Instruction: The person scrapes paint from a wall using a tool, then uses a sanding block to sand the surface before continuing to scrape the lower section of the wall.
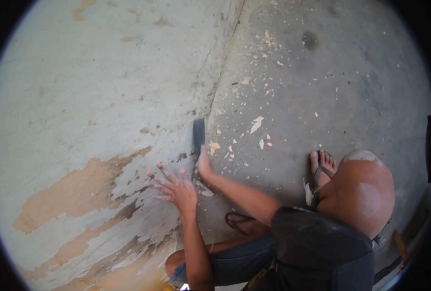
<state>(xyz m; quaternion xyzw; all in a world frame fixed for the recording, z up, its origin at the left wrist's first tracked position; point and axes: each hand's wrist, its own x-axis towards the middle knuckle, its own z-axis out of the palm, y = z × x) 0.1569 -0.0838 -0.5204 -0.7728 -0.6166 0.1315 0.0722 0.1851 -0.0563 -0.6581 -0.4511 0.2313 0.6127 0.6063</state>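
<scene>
My right hand (205, 164) is wrapped round a dark, flat scraper (199, 133), which is smeared by motion. The scraper lies along the foot of the wall, close to the seam with the floor. Dusty and spread wide, my left hand (177, 190) rests against or just off the wall (79, 97), below and left of the right hand; contact cannot be made out. Pale paint covers much of the wall, with tan bare patches (75, 194) and ragged paint edges beside my left hand.
Loose paint flakes (256, 124) litter the grey concrete floor (370, 97) along the wall. A sandalled foot (323, 167) and a dusty bent knee (366, 194) are at the right. Another sandal (237, 220) shows near my forearms. Dark objects stand at the far right edge.
</scene>
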